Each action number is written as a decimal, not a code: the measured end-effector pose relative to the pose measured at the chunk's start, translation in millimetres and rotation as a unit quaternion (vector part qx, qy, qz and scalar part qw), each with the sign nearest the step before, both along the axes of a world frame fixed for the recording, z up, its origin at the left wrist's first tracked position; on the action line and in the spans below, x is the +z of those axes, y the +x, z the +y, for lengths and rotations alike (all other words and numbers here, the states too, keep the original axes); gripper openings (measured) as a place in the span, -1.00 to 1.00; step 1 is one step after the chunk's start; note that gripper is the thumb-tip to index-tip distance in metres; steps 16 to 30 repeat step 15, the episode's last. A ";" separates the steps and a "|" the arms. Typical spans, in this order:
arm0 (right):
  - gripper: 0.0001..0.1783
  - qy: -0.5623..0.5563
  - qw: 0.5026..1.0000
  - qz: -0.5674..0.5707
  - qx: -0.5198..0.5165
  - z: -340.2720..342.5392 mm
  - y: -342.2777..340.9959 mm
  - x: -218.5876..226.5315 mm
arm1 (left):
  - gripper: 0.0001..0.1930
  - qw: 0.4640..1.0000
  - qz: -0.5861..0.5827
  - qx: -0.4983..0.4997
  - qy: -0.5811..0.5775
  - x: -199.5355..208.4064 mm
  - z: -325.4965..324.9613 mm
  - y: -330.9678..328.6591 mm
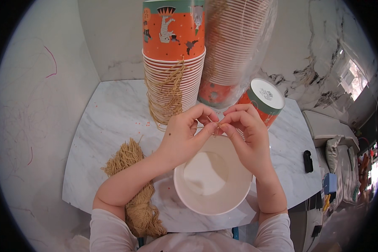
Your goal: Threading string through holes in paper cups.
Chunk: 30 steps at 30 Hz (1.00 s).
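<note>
An open paper bucket, white inside, stands on the table in front of me, its mouth facing up. Over its far rim my left hand and my right hand meet, fingertips almost touching. Both pinch a thin tan cord between thumb and fingers. Whether the cord passes through the bucket's wall is hidden by my fingers. Under my left forearm lies a loose bundle of tan cord, part of it covered by the arm.
A tall stack of orange and green paper buckets rises behind my left hand, with cord loops hanging down its side. Beside it leans a plastic-wrapped stack. An upturned bucket and a small black object are at right.
</note>
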State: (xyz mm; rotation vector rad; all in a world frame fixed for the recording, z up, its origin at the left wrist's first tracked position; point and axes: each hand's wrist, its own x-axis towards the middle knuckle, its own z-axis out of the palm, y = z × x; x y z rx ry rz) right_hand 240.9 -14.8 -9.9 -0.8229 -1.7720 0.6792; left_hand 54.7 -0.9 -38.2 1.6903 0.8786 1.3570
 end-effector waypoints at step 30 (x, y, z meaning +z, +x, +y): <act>-0.81 -0.201 0.949 0.132 0.202 8.7 18.9 4.8 | -0.91 0.984 -0.101 -0.142 -0.046 -2.0 5.6 -6.4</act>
